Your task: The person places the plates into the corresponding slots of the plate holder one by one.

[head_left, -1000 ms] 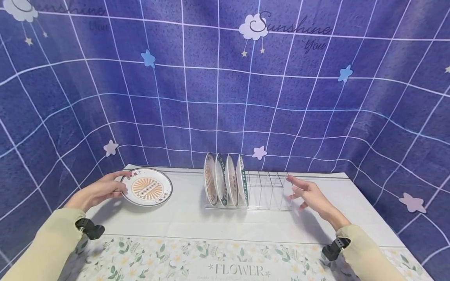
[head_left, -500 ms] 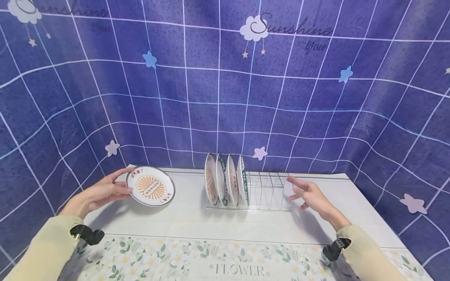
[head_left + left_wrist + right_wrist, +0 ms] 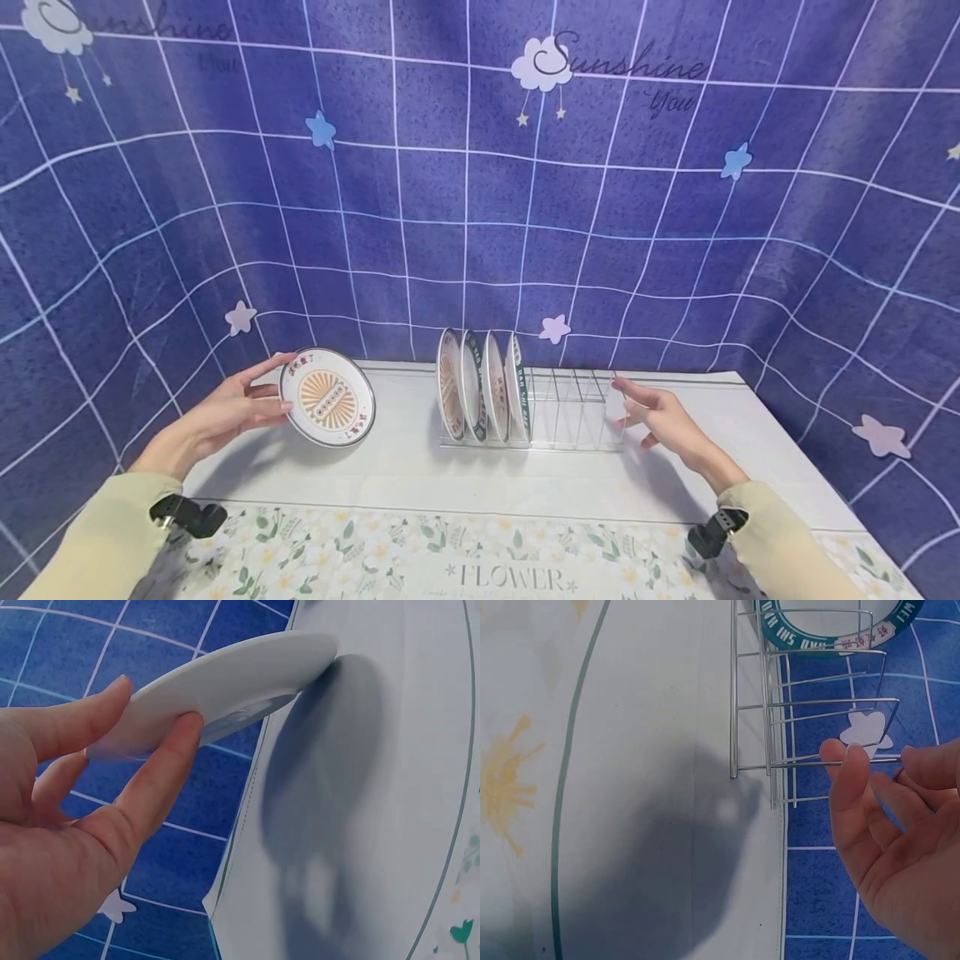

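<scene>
My left hand [image 3: 225,414] pinches the left rim of a white plate [image 3: 327,398] with an orange sunburst and dark edge. The plate is tilted up, its printed face toward the head camera; in the left wrist view its plain underside [image 3: 232,682] shows, with fingers beneath it. A wire dish rack [image 3: 573,417] stands mid-table, with several plates [image 3: 492,387] upright in its left slots, some orange-printed, some green-rimmed. At the rack's right end, my right hand [image 3: 663,425] holds the end wire [image 3: 881,760] between thumb and fingers.
The slots in the rack's right half hold no plates. A white cloth [image 3: 390,483] with a floral front strip [image 3: 337,546] covers the table. Blue gridded curtain [image 3: 420,208] with stars hangs close behind and on both sides.
My left hand has lifted the plate and tipped it more upright, shifting it slightly right. The right hand and the rack have stayed in place.
</scene>
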Demonstrator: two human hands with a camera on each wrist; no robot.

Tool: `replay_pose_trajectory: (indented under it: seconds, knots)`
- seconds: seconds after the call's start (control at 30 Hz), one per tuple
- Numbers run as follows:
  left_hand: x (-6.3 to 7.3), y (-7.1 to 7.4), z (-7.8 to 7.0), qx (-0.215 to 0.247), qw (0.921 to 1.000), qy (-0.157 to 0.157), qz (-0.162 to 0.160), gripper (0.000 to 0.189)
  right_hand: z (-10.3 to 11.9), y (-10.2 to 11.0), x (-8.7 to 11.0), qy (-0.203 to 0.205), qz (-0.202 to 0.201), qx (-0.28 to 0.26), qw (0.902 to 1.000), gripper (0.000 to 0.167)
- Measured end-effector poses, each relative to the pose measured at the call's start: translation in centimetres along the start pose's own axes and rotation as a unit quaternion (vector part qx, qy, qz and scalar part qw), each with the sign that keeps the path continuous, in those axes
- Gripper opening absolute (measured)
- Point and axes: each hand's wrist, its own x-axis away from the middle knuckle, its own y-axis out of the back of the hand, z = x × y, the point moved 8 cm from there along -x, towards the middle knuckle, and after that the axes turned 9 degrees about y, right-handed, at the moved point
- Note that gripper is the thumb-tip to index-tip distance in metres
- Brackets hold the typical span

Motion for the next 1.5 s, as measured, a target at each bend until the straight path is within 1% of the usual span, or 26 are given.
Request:
replay_pose_trajectory:
  seconds: [0.1, 0.2, 0.37, 0.5, 0.63, 0.77, 0.87, 0.97, 1.13, 1.33, 1.4, 1.5]
  knots:
    - [0.2, -0.3, 0.0, -0.016, 0.9998, 0.001, -0.009, 0.087, -0.1, 0.0, 0.0, -0.007, -0.002, 0.001, 1.0, 0.052]
    - [0.3, -0.7, -0.1, -0.029, 0.9994, 0.003, -0.02, 0.088, 0.0, 0.1, 0.0, -0.004, 0.001, 0.0, 1.0, 0.053]
    - [0.8, -1.5, -0.5, -0.034, 0.999, -0.004, -0.029, 0.09, 0.3, 0.0, 0.0, -0.001, 0.002, -0.01, 1.0, 0.054]
    - [1.5, -2.4, -1.0, -0.036, 0.9986, -0.011, -0.037, 0.092, 0.4, -0.1, 0.0, -0.004, 0.003, -0.014, 0.9999, 0.054]
    - [2.5, -3.6, -1.7, -0.062, 0.9969, -0.019, -0.043, 0.091, 0.3, 0.0, 0.0, -0.003, 0.003, -0.013, 0.9999, 0.053]
    - [3.8, -5.2, -2.4, -0.098, 0.9937, -0.031, -0.045, 0.09, 0.1, 0.1, -0.1, -0.002, 0.001, -0.012, 0.9999, 0.053]
    - [4.7, -6.5, -2.9, -0.114, 0.9915, -0.044, -0.045, 0.09, 0.0, 0.1, -0.1, -0.002, -0.001, -0.013, 0.9999, 0.052]
    - [5.7, -7.9, -3.3, -0.12, 0.9907, -0.046, -0.044, 0.09, 0.0, 0.2, -0.1, -0.002, 0.001, -0.012, 0.9999, 0.053]
    - [7.6, -10.6, -4.0, -0.116, 0.9913, -0.048, -0.041, 0.089, -0.3, 0.2, -0.1, -0.006, 0.003, -0.007, 1.0, 0.053]
    - [9.8, -13.4, -5.0, -0.142, 0.9857, -0.076, -0.049, 0.089, -0.3, 0.3, -0.1, -0.005, 0.0, -0.006, 1.0, 0.053]
    - [10.4, -14.4, -5.2, -0.147, 0.9842, -0.09, -0.042, 0.089, -0.4, 0.3, -0.1, -0.007, -0.003, -0.007, 0.9999, 0.052]
    - [11.4, -15.9, -5.5, -0.15, 0.982, -0.112, -0.023, 0.088, -0.3, 0.2, -0.1, -0.004, -0.002, -0.008, 1.0, 0.052]
